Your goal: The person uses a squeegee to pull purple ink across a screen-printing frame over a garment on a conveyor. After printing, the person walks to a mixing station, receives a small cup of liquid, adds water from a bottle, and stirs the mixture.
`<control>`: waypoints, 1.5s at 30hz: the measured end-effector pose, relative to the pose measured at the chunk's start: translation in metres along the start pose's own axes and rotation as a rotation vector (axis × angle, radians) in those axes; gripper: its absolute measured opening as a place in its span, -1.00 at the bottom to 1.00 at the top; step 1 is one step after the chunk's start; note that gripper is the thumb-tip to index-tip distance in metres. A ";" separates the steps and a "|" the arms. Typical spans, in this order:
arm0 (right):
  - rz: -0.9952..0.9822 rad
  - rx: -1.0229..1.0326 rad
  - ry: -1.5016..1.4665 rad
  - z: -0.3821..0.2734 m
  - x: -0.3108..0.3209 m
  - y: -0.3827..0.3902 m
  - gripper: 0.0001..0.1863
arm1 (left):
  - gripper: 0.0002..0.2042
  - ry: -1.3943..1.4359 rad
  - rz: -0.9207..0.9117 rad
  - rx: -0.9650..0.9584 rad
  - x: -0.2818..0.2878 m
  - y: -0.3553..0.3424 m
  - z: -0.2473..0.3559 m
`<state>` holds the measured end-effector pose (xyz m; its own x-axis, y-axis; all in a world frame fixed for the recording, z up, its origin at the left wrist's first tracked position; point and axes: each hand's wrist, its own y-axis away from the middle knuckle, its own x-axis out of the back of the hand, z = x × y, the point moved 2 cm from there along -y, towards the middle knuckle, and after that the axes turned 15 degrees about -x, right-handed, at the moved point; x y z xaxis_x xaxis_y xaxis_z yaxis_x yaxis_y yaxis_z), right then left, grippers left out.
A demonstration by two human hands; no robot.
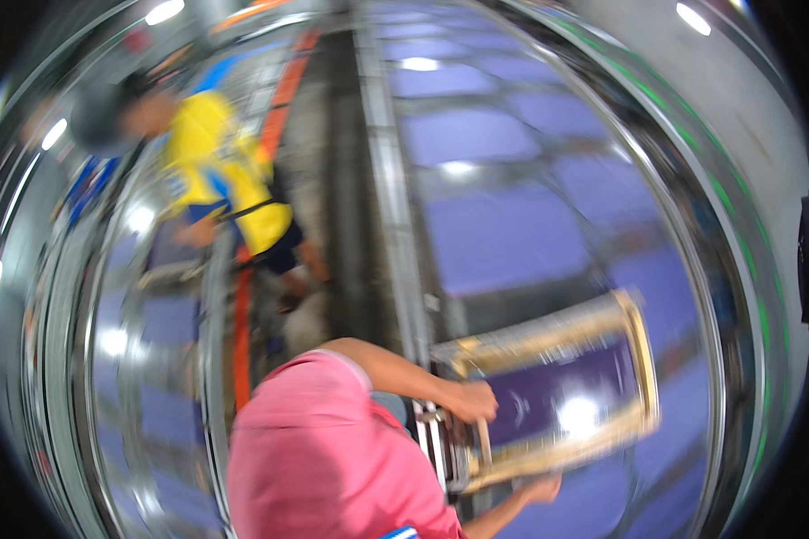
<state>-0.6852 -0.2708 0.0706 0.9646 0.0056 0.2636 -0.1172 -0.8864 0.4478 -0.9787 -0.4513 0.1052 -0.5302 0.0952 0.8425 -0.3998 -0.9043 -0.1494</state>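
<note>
A rectangular screen-printing frame (643,364) with pale, taped edges and dark purple mesh sits tilted over a long table of violet panels. My left hand (473,402) is closed at the frame's near end, around a pale bar that looks like a squeegee (484,442). Beside the frame's lower right edge is my right hand (539,490), fingers loosely stretched and blurred; I see nothing in it. A metal clamp or bracket (454,449) joins the frame's near end by the table rail. My pink sleeve covers part of the lower view.
Violet panels (503,238) run in rows along the table, edged by a metal rail (391,180). To the left is an aisle floor (342,225) with an orange strip (288,94). Another person in a yellow shirt (220,171) stands there by a second table (166,395).
</note>
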 end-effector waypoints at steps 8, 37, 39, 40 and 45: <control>-0.033 -0.026 0.156 0.007 -0.035 -0.037 -0.69 | -0.86 0.026 0.138 -0.057 -0.005 0.001 -0.011; 0.201 0.840 0.595 -0.190 -0.124 -0.178 -0.45 | -0.76 -0.246 -0.287 -0.011 0.059 -0.390 -0.259; -0.055 0.715 0.881 -0.229 -0.145 -0.220 -0.44 | -0.72 -0.230 -0.354 0.004 0.067 -0.416 -0.268; -0.139 0.665 1.030 -0.238 -0.158 -0.239 -0.48 | -0.69 -0.224 -0.388 0.018 0.069 -0.422 -0.275; -0.189 0.427 1.282 -0.212 -0.194 -0.276 -0.74 | -0.61 -0.234 -0.249 0.003 0.058 -0.411 -0.290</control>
<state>-0.8901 0.0713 0.0770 0.0361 0.3563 0.9337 0.2983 -0.8955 0.3302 -1.0619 0.0467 0.0657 -0.2303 0.2158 0.9489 -0.4930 -0.8666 0.0774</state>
